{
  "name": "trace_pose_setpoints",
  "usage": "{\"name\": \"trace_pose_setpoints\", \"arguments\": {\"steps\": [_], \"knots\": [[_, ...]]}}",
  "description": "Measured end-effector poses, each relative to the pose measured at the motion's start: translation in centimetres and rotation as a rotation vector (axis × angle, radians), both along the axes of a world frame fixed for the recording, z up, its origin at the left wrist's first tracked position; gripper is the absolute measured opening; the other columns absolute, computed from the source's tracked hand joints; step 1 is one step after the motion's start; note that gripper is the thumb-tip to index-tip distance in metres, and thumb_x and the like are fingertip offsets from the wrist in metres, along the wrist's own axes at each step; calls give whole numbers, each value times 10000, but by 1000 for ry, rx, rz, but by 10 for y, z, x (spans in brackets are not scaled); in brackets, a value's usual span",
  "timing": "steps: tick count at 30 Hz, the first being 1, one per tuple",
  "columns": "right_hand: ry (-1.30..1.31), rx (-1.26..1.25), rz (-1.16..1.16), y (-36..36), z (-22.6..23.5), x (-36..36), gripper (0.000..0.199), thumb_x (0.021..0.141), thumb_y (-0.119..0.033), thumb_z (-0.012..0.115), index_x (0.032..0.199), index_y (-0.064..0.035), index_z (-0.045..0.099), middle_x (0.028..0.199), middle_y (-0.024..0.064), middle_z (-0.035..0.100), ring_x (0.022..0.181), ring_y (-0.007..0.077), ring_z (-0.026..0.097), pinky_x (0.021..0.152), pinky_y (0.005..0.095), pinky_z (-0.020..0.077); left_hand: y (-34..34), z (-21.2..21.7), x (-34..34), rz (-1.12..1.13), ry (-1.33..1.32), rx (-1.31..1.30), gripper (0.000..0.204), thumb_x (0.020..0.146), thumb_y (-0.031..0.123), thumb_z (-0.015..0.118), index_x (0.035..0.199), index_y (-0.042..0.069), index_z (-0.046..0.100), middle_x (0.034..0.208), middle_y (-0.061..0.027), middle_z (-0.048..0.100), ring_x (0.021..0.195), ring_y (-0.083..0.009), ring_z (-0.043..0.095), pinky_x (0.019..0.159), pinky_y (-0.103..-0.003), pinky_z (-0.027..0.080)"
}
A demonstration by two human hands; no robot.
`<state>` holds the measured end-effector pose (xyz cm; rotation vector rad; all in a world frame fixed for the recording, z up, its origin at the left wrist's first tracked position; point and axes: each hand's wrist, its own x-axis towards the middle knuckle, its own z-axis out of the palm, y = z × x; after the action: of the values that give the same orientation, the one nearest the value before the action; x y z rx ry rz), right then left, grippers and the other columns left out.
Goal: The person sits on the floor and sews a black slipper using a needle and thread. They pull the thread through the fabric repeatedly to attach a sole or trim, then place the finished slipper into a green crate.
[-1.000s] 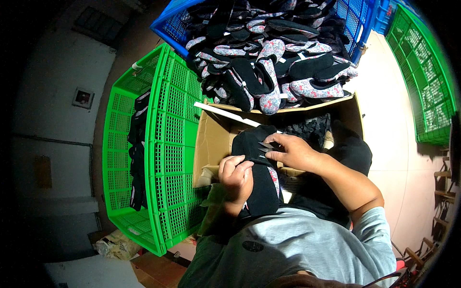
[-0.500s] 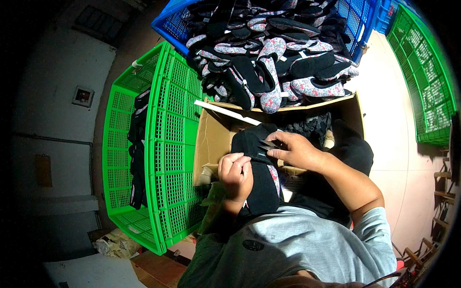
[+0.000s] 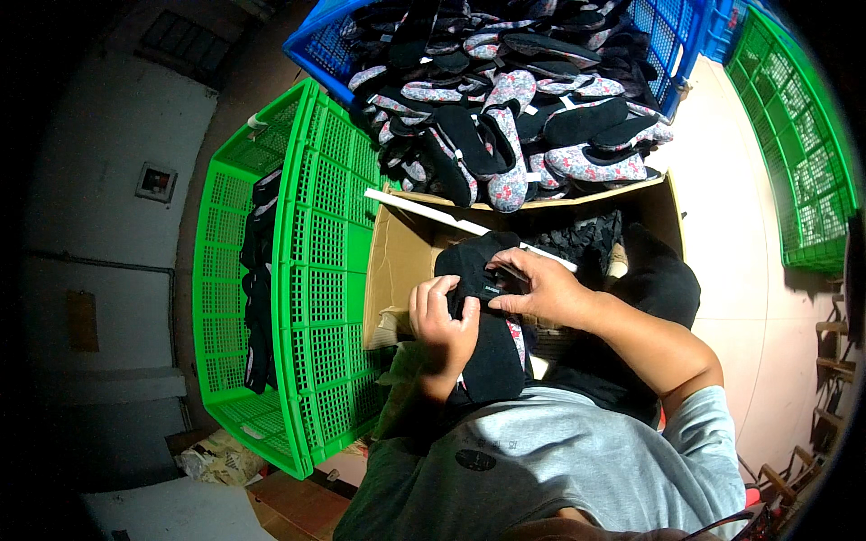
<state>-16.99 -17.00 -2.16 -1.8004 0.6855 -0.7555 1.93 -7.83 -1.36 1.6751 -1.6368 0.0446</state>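
A black slipper point(image 3: 492, 356) with a floral-print side lies across my lap, its sole end toward me. My left hand point(image 3: 446, 329) is closed on its left edge, fingers and thumb bent over the black fabric. My right hand point(image 3: 546, 288) is curled over the far part of the slipper. Tucked in its fingers are small dark metal snips point(image 3: 512, 270), mostly hidden now by the hand. A small black label point(image 3: 490, 292) with light print shows on the slipper between my two hands.
An open cardboard box point(image 3: 392, 270) stands before me, with a white strip point(image 3: 424, 211) across it and black scraps point(image 3: 582, 242) inside. Behind is a blue crate point(image 3: 663, 54) heaped with floral slippers point(image 3: 595, 164). A green crate point(image 3: 334, 270) stands left, another green crate point(image 3: 794, 144) far right.
My left thumb and fingers have spread and shifted slightly up the slipper. My right hand has turned a little, so the snips' bright blades no longer show plainly.
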Motion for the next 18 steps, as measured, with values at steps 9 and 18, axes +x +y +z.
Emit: {"name": "trace_pose_setpoints", "arguments": {"steps": [9, 18], "knots": [[236, -56, -67, 15, -7, 7, 522, 813, -285, 862, 1205, -72, 591, 1044, 171, 667, 981, 361, 676, 851, 409, 552, 0, -9, 5, -44, 416, 47, 288, 742, -106, 710, 987, -2, 602, 956, -71, 584, 895, -161, 597, 863, -287, 504], [298, -81, -85, 16, -3, 8, 378, 822, -183, 756, 1128, -49, 580, 957, 198, 603, 875, 388, 645, 781, 456, 529, 5, -19, 7, -28, 478, 14, 278, 773, -174, 662, 992, -23, 581, 1052, -92, 539, 965, -166, 577, 883, -282, 496]]}}
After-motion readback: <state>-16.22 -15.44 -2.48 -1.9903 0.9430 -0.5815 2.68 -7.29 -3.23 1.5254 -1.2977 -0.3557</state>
